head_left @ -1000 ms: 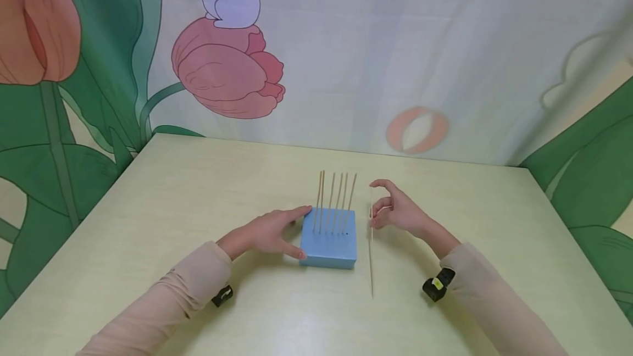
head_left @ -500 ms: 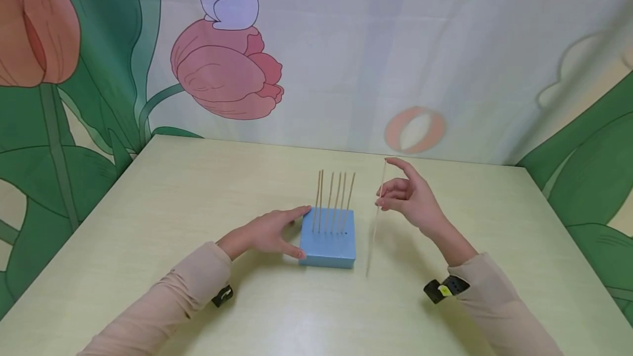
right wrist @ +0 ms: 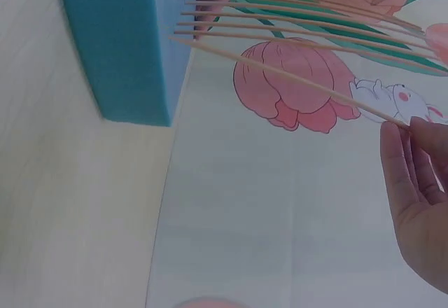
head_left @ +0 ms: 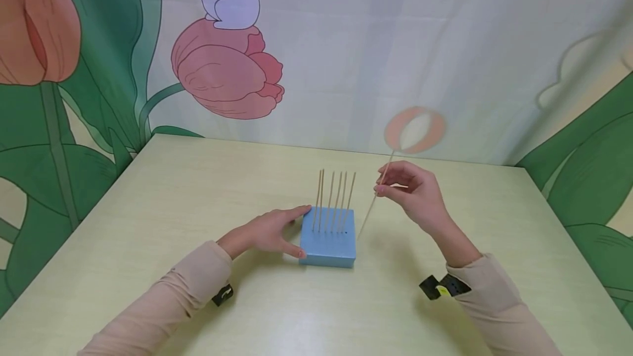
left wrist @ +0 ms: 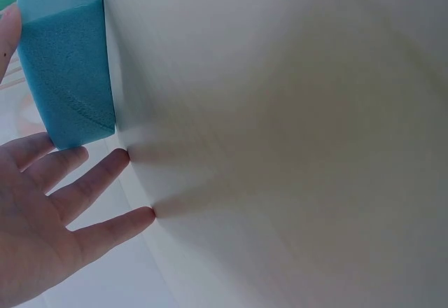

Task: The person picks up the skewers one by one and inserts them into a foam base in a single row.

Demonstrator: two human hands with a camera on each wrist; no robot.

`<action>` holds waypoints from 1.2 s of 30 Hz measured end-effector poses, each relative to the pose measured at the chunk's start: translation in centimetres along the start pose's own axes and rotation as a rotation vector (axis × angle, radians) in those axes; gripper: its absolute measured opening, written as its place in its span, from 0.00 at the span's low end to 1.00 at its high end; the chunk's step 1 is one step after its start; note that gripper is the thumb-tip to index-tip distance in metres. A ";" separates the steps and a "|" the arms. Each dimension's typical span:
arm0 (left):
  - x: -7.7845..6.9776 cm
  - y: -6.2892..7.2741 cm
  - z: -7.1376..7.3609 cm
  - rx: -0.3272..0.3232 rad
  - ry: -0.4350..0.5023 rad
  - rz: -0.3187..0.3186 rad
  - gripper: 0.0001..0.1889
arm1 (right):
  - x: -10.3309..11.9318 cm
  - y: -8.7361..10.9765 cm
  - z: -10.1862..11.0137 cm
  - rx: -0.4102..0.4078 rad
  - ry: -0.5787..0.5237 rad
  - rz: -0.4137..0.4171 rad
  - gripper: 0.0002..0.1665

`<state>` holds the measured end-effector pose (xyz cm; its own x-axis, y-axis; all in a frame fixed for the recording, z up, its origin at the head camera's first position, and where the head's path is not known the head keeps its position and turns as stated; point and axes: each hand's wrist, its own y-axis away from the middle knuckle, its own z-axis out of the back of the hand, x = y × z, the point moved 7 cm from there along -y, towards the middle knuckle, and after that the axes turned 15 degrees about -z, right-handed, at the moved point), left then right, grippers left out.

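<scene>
A blue foam block [head_left: 327, 246] sits on the table with a row of several thin wooden skewers [head_left: 337, 202] standing upright in its top. One small dark hole [head_left: 346, 232] shows at the row's right end. My left hand [head_left: 267, 231] holds the block from the left, thumb at the near corner and fingers at the far one; its other fingers [left wrist: 91, 185] are spread beside it. My right hand [head_left: 417, 191] pinches another wooden skewer [head_left: 367, 217] between thumb and fingers, right of the block. That skewer leans, its lower tip pointing down-left close to the block's right edge.
The pale wooden table [head_left: 222, 174] reaches back to a printed curtain [head_left: 336, 59] with tulips and a rabbit. Black straps with camera mounts [head_left: 445, 286] sit at the wrists, over beige sleeves [head_left: 163, 301].
My right hand has risen and shifted right with the skewer, its index finger moving from the skewer's top to lower down. The skewer now tilts, lower tip swung toward the block. My left hand stays put.
</scene>
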<state>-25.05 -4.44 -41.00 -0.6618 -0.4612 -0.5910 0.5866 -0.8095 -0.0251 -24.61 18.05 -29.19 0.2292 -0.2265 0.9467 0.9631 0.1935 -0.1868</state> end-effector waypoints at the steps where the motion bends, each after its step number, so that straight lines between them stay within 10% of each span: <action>1: 0.0 0.0 0.0 0.000 0.000 0.000 0.52 | 0.2 0.0 -0.2 0.001 -0.006 0.017 0.13; 36: 0.4 0.0 -0.1 0.001 -0.011 -0.009 0.51 | 0.1 0.6 -4.1 0.004 0.213 0.238 0.12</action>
<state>-25.28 -4.55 -41.31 -0.6723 -0.4577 -0.5818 0.5800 -0.8141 -0.0298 -23.44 14.24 -30.30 0.4729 -0.3688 0.8002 0.8784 0.2690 -0.3951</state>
